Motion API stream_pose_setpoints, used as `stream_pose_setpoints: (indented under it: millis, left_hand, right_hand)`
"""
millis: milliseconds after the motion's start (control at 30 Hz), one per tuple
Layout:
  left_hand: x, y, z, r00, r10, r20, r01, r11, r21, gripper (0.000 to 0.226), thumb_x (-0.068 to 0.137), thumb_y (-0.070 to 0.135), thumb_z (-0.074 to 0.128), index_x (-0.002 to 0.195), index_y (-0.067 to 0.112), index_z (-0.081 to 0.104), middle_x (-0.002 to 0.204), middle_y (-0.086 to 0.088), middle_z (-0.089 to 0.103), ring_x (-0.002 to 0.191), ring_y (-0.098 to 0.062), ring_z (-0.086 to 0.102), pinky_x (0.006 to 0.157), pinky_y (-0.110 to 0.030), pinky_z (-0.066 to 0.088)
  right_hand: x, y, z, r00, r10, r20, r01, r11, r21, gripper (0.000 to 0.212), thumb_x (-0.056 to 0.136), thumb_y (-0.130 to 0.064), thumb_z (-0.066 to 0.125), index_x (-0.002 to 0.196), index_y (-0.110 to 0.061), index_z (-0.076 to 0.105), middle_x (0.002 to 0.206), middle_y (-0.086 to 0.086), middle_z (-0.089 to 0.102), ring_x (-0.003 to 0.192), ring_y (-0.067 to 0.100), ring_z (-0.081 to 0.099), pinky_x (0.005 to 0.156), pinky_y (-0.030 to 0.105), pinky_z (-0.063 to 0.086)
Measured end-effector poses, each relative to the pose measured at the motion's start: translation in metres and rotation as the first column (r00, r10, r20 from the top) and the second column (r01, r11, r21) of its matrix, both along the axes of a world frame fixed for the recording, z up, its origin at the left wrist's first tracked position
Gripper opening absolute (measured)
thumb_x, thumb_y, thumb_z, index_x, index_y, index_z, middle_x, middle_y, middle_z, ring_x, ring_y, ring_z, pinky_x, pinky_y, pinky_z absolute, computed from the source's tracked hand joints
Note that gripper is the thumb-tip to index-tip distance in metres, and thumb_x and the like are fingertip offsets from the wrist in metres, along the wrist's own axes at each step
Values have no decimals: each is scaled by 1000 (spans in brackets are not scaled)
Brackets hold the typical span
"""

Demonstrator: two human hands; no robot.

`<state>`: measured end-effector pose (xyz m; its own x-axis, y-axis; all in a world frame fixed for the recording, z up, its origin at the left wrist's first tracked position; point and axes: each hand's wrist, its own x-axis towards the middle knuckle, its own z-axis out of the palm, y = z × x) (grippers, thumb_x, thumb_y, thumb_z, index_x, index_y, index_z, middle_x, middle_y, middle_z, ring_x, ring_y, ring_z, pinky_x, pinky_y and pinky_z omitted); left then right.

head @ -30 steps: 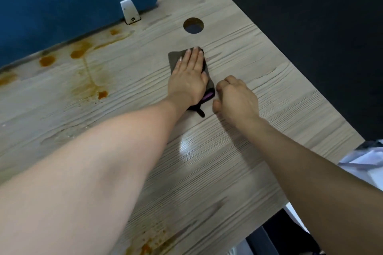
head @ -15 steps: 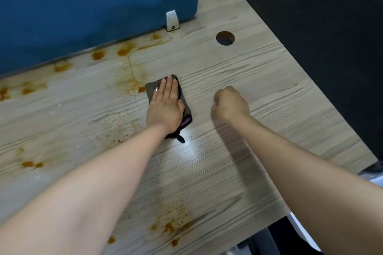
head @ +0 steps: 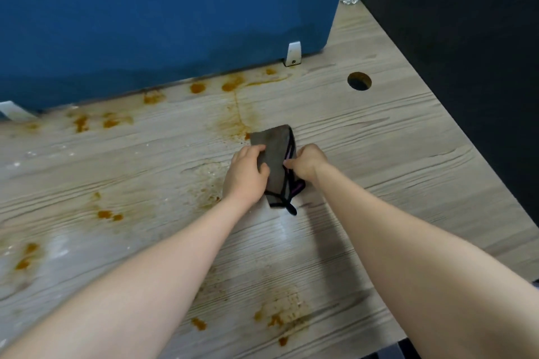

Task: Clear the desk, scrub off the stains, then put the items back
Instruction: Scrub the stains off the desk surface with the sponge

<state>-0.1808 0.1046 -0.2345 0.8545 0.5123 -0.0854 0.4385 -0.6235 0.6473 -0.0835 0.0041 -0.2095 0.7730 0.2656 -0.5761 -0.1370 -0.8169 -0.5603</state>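
Stained wooden desk [head: 393, 137], grey cloth [head: 275, 160] between left hand [head: 245, 175] and right hand [head: 307, 165].

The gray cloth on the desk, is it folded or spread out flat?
Folded. The gray cloth is a narrow layered strip with stacked edges along its right side, gripped by the left hand and right hand.

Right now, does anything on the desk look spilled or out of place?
Yes. Orange-brown stains are spattered along the blue divider and across the desk, with another patch near the front edge. Both hands grip the grey cloth; little looks scrubbed yet.
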Motion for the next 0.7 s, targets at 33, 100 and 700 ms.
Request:
stream_pose_setpoints:
  millis: [33, 100, 700]
  left_hand:
    - [-1, 2, 0, 1000, -5, -9, 5, 1000, -5, 40, 92, 12, 50, 132, 12, 49, 134, -5, 49, 124, -23, 41, 102, -31, 32]
    - [-1, 3, 5, 1000, 18, -1, -18, 999, -48, 36, 92, 16, 50, 128, 12, 53, 128, -5, 53, 120, -22, 46, 99, -31, 36]
    - [32, -8, 97, 898, 435, -74, -275, 421, -864, 16, 97, 27, 50, 98, 16, 61, 100, -8, 68, 84, -19, 63, 63, -28, 49]
  right_hand:
    - [-1, 3, 0, 1000, -21, -10, 21, 1000, 17, 22, 85, -20, 67, 96, -4, 58, 107, 16, 63, 104, 28, 60, 76, 26, 43]
    - [-3, 5, 5, 997, -69, -34, 72, 992, 103, 20, 83, -13, 67, 73, -11, 51, 84, 10, 58, 87, 24, 58, 76, 30, 46]
    - [22, -35, 103, 916, 52, -397, 243, 717, 654, 12, 94, -8, 53, 85, -8, 62, 76, 8, 62, 65, 16, 58, 63, 26, 49]
